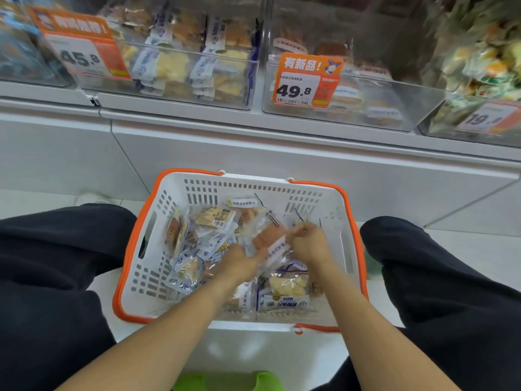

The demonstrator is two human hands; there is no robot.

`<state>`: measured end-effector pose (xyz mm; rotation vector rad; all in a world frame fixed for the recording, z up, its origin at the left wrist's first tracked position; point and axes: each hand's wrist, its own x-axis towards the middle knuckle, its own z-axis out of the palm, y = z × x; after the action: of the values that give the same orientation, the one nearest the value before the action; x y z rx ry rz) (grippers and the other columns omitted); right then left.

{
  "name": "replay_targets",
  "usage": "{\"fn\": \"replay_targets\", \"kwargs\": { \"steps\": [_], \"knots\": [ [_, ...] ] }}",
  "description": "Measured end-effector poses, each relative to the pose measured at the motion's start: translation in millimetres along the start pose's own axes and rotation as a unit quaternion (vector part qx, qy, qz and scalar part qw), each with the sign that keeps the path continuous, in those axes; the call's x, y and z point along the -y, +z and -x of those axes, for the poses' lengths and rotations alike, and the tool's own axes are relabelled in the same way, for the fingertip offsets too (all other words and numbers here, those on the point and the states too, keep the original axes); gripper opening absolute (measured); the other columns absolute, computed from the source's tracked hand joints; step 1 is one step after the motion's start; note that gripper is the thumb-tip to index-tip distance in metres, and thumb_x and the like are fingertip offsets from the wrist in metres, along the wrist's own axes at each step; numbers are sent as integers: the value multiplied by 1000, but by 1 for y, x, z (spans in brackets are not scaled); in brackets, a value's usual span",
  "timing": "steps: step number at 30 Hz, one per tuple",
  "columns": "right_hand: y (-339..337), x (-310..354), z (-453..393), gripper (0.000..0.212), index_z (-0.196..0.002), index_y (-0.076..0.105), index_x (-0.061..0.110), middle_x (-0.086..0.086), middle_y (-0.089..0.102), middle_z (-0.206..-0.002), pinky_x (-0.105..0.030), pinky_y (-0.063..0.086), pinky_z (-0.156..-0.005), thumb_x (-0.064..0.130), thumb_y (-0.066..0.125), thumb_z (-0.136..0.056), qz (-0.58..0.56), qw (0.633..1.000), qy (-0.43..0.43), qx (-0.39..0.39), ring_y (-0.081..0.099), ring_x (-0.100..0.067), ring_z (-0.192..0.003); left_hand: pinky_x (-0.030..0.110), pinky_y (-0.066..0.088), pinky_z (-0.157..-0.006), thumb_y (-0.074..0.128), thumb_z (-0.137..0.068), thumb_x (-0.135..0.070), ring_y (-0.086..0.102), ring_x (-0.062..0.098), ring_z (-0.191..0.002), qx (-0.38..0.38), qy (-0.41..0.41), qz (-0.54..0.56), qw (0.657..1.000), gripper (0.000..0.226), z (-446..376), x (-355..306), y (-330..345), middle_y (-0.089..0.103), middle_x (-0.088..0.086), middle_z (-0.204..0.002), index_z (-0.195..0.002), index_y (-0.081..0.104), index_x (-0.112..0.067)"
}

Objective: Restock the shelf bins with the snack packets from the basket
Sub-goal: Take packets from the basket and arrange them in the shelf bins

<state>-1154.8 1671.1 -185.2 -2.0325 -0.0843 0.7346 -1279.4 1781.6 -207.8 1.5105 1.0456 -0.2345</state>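
My left hand point(239, 262) and right hand point(306, 239) both pinch the same pink-filled packet point(270, 238) atop the pile w/in the basket point(174, 193), so yanking it could drag loose neighbours out or tear the slick wrapper.

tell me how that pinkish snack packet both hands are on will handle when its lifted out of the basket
The pinkish snack packet looks like thin clear film, so it will probably flex and feel slick. It seems light for its size. The left hand and right hand meet at it above the basket.
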Motion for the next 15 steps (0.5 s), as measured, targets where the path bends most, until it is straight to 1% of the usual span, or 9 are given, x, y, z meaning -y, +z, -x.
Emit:
{"fn": "replay_targets", "kwargs": {
  "steps": [1,2,4,5,7,8,10,13,15],
  "knots": [
    [-5,5,6,22,-78,55,10,-11,62,-81,-41,60,-58,-9,55,-88,-63,998,12,18,63,-27,-65,38,52,-89,68,-91,-41,71,20,-77,15,-1,98,995,49,2,-5,1,68,0,-92,-124,50,-10],
    [-10,9,12,21,-83,54,10,-13,62,-84,-39,59,-55,-11,55,-88,-100,994,7,32,63,-29,-63,44,55,-92,71,-91,-33,74,26,-80,16,16,155,988,47,3,-11,1,71,5,-97,-125,52,-7],
    [-19,14,19,21,-95,59,13,-12,65,-94,-43,61,-61,-6,61,-87,-74,996,-43,30,66,-26,-67,47,60,-81,70,-91,-17,74,32,-81,-6,72,192,979,32,10,-25,-1,68,10,-103,-118,54,-8],
    [-24,16,21,25,-102,61,19,-7,65,-101,-43,61,-68,0,66,-86,-16,996,-89,21,67,-23,-74,42,62,-74,69,-91,-11,74,27,-77,-17,95,194,976,29,13,-33,-2,67,9,-104,-116,53,-8],
    [-35,20,28,41,-116,58,34,5,57,-119,-27,55,-80,14,76,-84,105,978,-178,13,63,-14,-98,30,61,-59,68,-92,-8,71,14,-74,-40,136,165,976,34,19,-48,-6,66,8,-105,-122,52,-5],
    [-39,22,31,49,-121,56,39,7,50,-127,-21,50,-86,19,79,-83,133,969,-208,16,57,-12,-110,27,59,-56,68,-92,-9,71,13,-76,-47,154,144,976,37,22,-55,-8,67,11,-110,-125,52,-4],
    [-46,26,38,62,-128,52,46,8,36,-142,-25,46,-100,28,84,-78,154,952,-264,17,43,-6,-127,26,59,-56,67,-93,-13,71,11,-76,-49,193,105,974,39,28,-68,-10,68,12,-112,-128,52,-6],
    [-61,35,43,67,-131,50,49,12,25,-153,-23,41,-108,40,85,-75,163,932,-324,2,35,12,-130,20,55,-56,66,-94,-21,72,8,-79,-38,255,65,964,29,40,-96,-11,72,3,-104,-121,55,-18],
    [-75,45,42,67,-135,51,49,15,21,-158,-30,39,-112,48,82,-76,178,917,-356,-19,33,-1,-140,19,53,-59,66,-94,-28,72,9,-80,-21,298,47,953,19,46,-122,-9,74,-1,-98,-111,56,-27]
  ]
}}
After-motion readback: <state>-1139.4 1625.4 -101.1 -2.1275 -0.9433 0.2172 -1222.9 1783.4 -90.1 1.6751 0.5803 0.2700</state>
